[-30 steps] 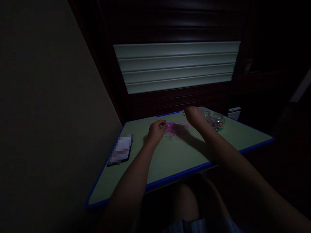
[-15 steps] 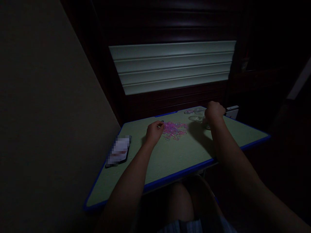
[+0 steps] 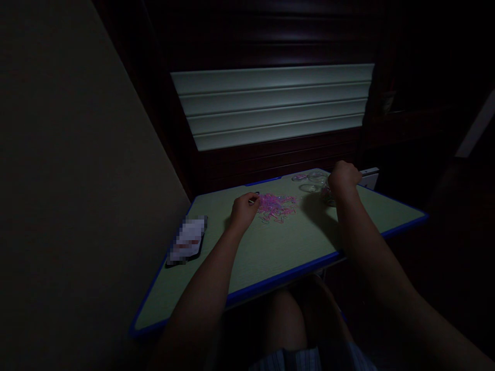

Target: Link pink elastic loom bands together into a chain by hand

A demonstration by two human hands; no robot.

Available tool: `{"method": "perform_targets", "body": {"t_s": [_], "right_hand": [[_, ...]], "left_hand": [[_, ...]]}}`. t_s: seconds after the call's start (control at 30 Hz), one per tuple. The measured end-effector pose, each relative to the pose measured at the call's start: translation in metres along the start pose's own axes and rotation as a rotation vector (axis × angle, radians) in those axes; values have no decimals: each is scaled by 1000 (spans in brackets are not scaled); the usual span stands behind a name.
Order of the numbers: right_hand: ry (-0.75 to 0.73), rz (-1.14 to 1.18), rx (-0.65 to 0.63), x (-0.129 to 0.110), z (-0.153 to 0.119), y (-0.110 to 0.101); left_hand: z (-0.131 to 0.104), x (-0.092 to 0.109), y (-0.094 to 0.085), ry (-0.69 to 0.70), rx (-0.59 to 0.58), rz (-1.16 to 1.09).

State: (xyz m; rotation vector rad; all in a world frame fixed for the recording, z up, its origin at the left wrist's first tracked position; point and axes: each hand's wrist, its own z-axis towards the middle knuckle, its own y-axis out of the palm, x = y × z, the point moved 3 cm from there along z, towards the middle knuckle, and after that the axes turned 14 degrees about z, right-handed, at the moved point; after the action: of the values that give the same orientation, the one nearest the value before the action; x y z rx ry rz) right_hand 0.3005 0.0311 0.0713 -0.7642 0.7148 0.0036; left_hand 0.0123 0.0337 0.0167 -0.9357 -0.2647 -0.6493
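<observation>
A loose pile of thin pink and purple wire pieces that look like paper clips (image 3: 275,205) lies mid-table. Beside the pile's left edge is my left hand (image 3: 244,208), thumb and finger pinched together. A small pale bit shows at the pinch, too dark to name. My right hand (image 3: 344,178) is closed above a clear container (image 3: 328,197) with pink pieces in it, at the far right of the table. The fingers point down behind the hand, so what they hold is hidden. Just left of them lie clear round lids or dishes (image 3: 309,188).
The pale green table (image 3: 286,257) has a blue rim. A phone-like flat object (image 3: 186,241), blurred out, rests at the left edge. A small round thing with pink (image 3: 299,177) sits at the back. A white boxy object (image 3: 369,179) stands beyond the right edge.
My right hand has shifted slightly to the right, and more of the pink pieces in the clear container now show. My left hand stays pinched beside the pile.
</observation>
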Motion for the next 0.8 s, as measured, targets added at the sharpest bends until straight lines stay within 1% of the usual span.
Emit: {"method": "perform_targets", "body": {"t_s": [0.17,0.33,0.43,0.57,0.63,0.8], "right_hand": [[8,-19,-34,0,0,0],[-49,-11,-48,-6,-4,-3],[-149,-13,-53,-15,-8,0],[-360,41,-94,-33,-21,11],[-438,96,-169,-42,-28,19],[-589,259,-425,-63,-50,44]], "left_hand": [[0,1,-1,21,-4,-1],[0,2,-1,9,-14,-2],[0,1,-1,2,-9,3],[1,0,-1,1,-6,14],[1,-1,-2,1,0,16],[1,-6,-3,3,12,50]]}}
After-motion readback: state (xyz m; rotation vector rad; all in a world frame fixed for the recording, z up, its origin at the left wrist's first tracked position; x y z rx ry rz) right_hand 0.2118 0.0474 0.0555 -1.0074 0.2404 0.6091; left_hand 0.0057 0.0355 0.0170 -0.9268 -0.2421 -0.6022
